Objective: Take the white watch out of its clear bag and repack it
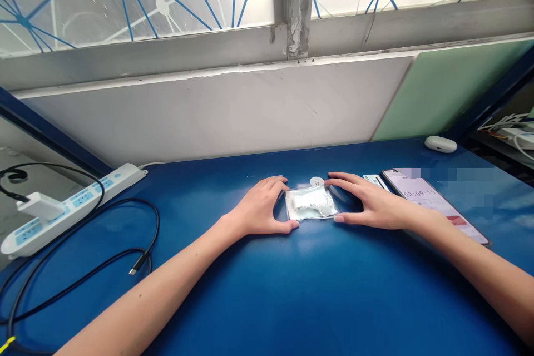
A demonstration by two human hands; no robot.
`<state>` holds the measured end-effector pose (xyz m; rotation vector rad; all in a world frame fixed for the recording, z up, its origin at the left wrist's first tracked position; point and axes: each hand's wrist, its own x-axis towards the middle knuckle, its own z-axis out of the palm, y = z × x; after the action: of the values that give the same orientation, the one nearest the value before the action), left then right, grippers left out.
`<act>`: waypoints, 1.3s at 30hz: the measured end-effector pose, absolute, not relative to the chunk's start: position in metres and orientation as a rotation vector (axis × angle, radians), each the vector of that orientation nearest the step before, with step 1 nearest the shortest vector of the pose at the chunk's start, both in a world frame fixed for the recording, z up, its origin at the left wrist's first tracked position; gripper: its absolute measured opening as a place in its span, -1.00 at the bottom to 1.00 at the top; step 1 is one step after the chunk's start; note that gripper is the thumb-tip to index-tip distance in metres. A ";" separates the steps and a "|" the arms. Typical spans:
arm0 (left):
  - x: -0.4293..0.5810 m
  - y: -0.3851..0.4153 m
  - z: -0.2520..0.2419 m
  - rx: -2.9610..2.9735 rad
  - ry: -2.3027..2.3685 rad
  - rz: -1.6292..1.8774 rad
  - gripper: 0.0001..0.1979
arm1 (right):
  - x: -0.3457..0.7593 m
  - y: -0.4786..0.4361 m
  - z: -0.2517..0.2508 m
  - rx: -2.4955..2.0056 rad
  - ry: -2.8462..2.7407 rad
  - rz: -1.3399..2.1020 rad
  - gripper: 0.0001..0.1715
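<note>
A small clear plastic bag [311,203] with white contents lies flat on the blue table [292,300]. My left hand [261,206] rests at its left edge, thumb and fingers spread around that side and touching it. My right hand [371,203] frames the right edge the same way, fingers stretched out flat. Neither hand lifts the bag. A small white round piece [316,181] lies just behind the bag, between my fingertips.
A phone [434,203] showing a timer lies to the right, with a small card [376,180] beside it. A white earbud case [440,144] sits at the back right. A white power strip [70,203] and black cable [125,258] are at the left.
</note>
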<state>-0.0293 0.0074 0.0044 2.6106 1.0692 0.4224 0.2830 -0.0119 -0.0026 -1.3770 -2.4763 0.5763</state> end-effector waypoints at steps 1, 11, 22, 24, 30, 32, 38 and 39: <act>-0.029 0.008 0.004 2.610 1.065 0.425 -0.35 | 0.283 -0.012 -0.003 -1.375 -2.472 0.576 -0.07; -0.030 0.010 0.002 2.606 1.029 0.450 -0.38 | 0.283 -0.011 -0.004 -1.384 -2.514 0.540 -0.03; -0.031 0.009 0.004 2.624 1.031 0.432 -0.32 | 0.282 -0.013 -0.002 -1.334 -2.518 0.531 -0.04; -0.031 0.009 0.004 2.628 1.028 0.425 -0.30 | 0.282 -0.013 -0.002 -1.332 -2.542 0.527 -0.06; -0.031 0.009 0.002 2.634 1.040 0.423 -0.26 | 0.280 -0.013 -0.003 -1.370 -2.564 0.494 -0.08; -0.031 0.010 0.002 2.630 1.042 0.421 -0.25 | 0.279 -0.013 -0.003 -1.376 -2.564 0.491 -0.08; -0.031 0.009 0.002 2.632 1.052 0.427 -0.22 | 0.281 -0.012 -0.006 -1.366 -2.561 0.483 -0.12; -0.031 0.009 0.003 2.634 1.054 0.430 -0.24 | 0.282 -0.012 -0.007 -1.362 -2.565 0.475 -0.12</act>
<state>-0.0306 0.0091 0.0025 2.6336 1.0543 0.4304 0.2816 -0.0123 -0.0069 -1.3617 -2.5648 0.4748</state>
